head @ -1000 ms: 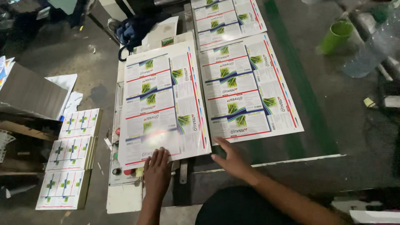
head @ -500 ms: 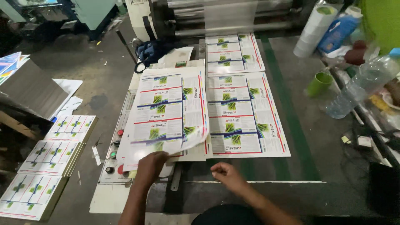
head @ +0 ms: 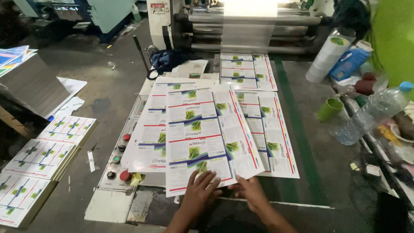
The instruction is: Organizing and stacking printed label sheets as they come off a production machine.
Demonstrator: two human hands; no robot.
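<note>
A large printed sheet (head: pixel 202 133) with white, green and blue panels lies tilted over a stack of like sheets (head: pixel 151 138) on the machine table. My left hand (head: pixel 199 189) rests flat on the sheet's near edge, fingers spread. Next to it, my right hand (head: pixel 251 191) grips the sheet's near right corner. More printed sheets (head: pixel 271 129) lie flat to the right, running toward the rollers (head: pixel 250 26) at the back.
A control panel with red and green buttons (head: pixel 120 155) sits at the table's left edge. Stacks of printed sheets (head: pixel 43 159) stand on the floor at left. A green cup (head: pixel 328 108), plastic bottle (head: pixel 371 113) and paper roll (head: pixel 327 54) crowd the right bench.
The top sheet has been pulled toward me and turned over the right-hand sheets. My right hand moved left to join the left hand at the sheet's near edge.
</note>
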